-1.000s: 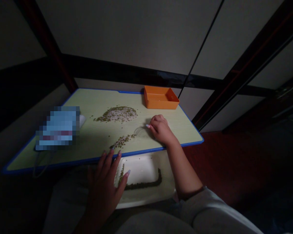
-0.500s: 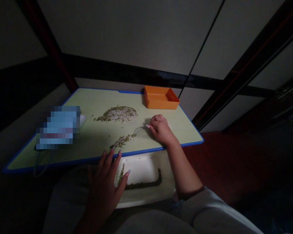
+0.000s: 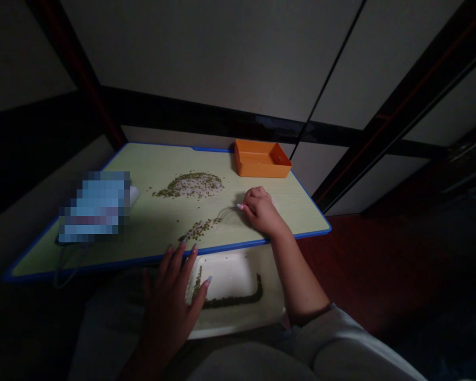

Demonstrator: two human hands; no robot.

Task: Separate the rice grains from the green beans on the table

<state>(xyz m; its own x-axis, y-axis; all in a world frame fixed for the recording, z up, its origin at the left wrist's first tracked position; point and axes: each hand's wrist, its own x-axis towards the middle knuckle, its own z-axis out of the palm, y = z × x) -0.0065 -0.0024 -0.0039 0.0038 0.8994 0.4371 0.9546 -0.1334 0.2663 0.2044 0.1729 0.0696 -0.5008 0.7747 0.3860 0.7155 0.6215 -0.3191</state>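
My right hand rests low over the table, fingers curled round a thin looped wire thing. Its kind is hard to make out in the dim light, and its far part is inside the fist. The loops reach left to the end of a small strip of green beans mixed with white grains. Spread fingers mark my left hand, whose fingertips are by the table's near edge, just below that strip. Behind the strip lies a larger heap of the same green and white mix.
An orange box stands at the table's back right. Below the near blue-edged rim of the table, a white basin has green beans along its inner edges. A blurred-out blue item is on the left, with a cable. Cabinet panels rise behind.
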